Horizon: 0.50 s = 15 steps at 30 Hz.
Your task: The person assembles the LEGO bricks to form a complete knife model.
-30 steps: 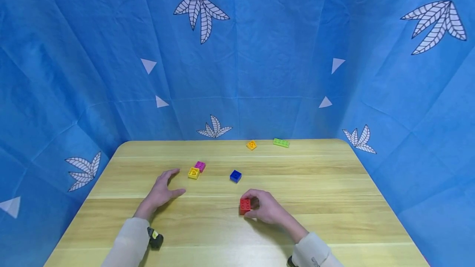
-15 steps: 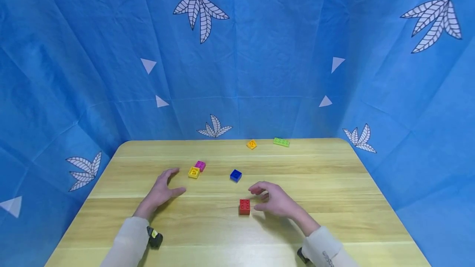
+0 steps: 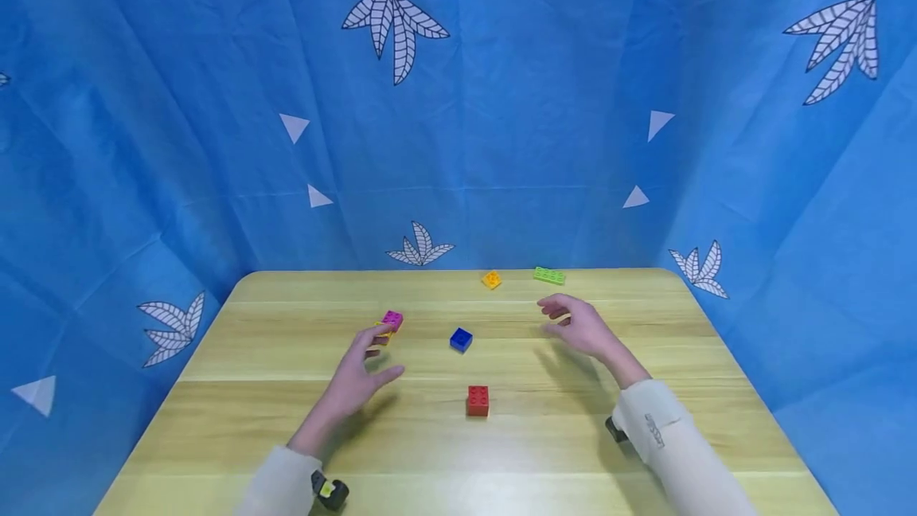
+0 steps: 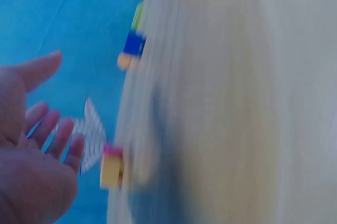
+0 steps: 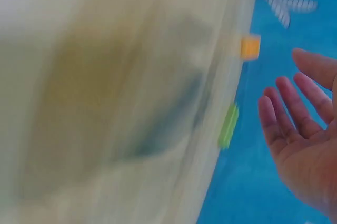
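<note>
A red brick (image 3: 478, 401) with studs on top stands by itself near the front middle of the table. My right hand (image 3: 579, 326) hovers above the table, fingers loosely bent and holding nothing; the lime green brick (image 3: 549, 275) lies beyond it at the back. With thumb and fingers spread, my left hand (image 3: 358, 377) is over the table and partly covers the yellow brick (image 4: 111, 170) in the head view. Against that one sits a magenta brick (image 3: 392, 319). Between the two hands lies a dark blue brick (image 3: 461, 340).
An orange brick (image 3: 491, 280) lies by the table's back edge, left of the lime green one. Behind the wooden table (image 3: 286, 301) hangs a blue patterned cloth (image 3: 501, 102), which also runs along both sides.
Having let go of the red brick, my right hand has moved away to the right and toward the back. My left hand has shifted right, now covering part of the yellow brick.
</note>
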### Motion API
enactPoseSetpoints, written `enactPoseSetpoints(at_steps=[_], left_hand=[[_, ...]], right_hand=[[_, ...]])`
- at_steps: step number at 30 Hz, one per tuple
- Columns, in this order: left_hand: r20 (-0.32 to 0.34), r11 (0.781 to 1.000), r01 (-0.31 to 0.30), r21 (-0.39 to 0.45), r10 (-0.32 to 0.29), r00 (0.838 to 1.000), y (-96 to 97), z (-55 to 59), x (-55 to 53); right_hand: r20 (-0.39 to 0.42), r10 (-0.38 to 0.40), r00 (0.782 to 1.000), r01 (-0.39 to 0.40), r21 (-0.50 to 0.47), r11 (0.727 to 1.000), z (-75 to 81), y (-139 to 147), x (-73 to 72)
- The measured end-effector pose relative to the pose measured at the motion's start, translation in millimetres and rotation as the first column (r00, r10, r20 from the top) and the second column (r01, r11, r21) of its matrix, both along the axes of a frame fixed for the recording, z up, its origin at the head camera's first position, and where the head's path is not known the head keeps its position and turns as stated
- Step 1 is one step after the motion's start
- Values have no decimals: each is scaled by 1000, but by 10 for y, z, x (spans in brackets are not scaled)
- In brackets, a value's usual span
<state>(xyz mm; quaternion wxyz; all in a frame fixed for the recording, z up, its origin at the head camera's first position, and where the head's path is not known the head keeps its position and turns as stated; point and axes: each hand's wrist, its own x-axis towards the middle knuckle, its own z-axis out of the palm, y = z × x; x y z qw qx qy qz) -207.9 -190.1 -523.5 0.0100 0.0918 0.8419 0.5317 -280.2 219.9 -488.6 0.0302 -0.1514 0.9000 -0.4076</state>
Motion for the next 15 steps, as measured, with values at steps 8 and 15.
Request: enactPoseSetpoints(at_steps=[8,15], left_hand=[[24,970,227,87,-230,973,544,-129,209],[124,944,290,159,-310,942,877,-191,294]], right_hand=[[-16,-185,983,185,2,983,-107,319,-537],[53,-240,969,240,-6,971,-253,475,-753]])
